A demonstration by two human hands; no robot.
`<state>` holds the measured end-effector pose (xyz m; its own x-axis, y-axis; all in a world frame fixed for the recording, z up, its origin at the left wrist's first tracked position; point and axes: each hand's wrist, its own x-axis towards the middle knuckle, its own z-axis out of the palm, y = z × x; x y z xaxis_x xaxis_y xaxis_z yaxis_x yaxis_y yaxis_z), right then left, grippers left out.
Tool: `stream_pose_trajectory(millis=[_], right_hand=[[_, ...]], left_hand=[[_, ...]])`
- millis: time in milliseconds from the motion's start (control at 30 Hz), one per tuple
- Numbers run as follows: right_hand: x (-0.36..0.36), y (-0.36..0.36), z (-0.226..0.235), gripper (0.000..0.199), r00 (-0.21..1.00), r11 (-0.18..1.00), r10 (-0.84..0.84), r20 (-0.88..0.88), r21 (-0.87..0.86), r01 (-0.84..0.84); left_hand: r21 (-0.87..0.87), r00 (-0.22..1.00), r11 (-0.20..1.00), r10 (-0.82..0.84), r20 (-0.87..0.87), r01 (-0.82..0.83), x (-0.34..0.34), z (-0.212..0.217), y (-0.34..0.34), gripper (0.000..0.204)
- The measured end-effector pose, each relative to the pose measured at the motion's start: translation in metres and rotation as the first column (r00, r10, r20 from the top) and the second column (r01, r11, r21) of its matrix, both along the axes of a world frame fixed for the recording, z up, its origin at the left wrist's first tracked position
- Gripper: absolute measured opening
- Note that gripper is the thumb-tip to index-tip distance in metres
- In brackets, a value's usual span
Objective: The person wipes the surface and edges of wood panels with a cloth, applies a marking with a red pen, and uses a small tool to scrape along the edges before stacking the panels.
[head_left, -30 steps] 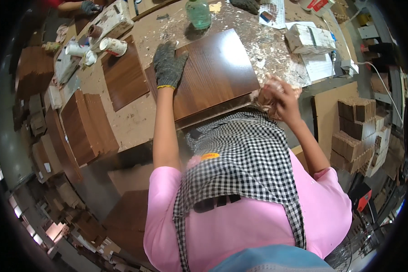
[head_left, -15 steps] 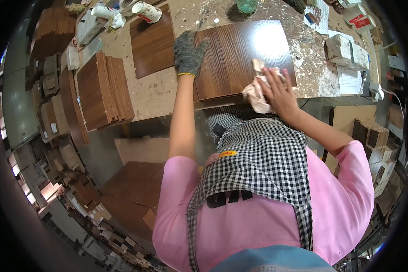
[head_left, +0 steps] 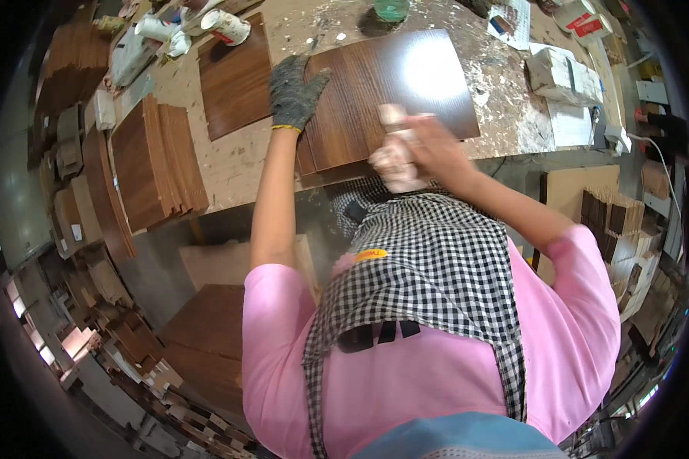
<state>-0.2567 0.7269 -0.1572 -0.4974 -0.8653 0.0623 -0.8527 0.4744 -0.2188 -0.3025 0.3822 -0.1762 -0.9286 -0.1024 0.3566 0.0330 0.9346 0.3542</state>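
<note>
Head view: we see left hand (head_left: 295, 92), gloved, flat on dark wood panel (head_left: 390, 96) on table (head_left: 237, 161), unmoved. Right hand (head_left: 429, 145) clamped on pale rag (head_left: 394, 157), slid from panel face toward near edge; wiping continues.

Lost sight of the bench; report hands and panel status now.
Left hand, gloved, flat on the dark wood panel. Right hand clutching a pale rag at the panel's near edge. Nothing in the way.
</note>
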Motion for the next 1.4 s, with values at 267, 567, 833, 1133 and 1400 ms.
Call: stream_pose_trajectory(millis=[267,567,833,1133,1400], right_hand=[[0.01,-0.002,0.004,0.063,0.968,0.971,0.139,-0.209,0.222,-0.091],[0.031,-0.166,0.009,0.044,0.844,0.782,0.522,-0.125,-0.326,-0.532],[-0.095,0.021,-0.026,0.043,0.868,0.859,-0.487,0.099,-0.122,0.497],[-0.177,0.037,-0.045,0.025,0.28,0.504,-0.177,0.944,-0.157,0.849],[-0.142,0.017,0.039,0.029,0.479,0.235,0.041,0.877,-0.474,0.848]], left_hand=[[0.026,0.999,0.998,0.053,0.001,-0.053,0.001,0.006,0.009,0.057],[-0.02,0.998,0.999,-0.031,0.06,0.032,-0.001,0.006,-0.002,0.069],[-0.062,0.983,0.983,0.17,-0.069,-0.175,0.024,-0.002,0.0,0.086],[-0.171,0.892,0.879,0.452,0.005,-0.445,0.077,0.007,0.057,0.064],[0.784,0.841,0.479,0.532,0.099,-0.395,0.08,0.064,0.063,0.073]])
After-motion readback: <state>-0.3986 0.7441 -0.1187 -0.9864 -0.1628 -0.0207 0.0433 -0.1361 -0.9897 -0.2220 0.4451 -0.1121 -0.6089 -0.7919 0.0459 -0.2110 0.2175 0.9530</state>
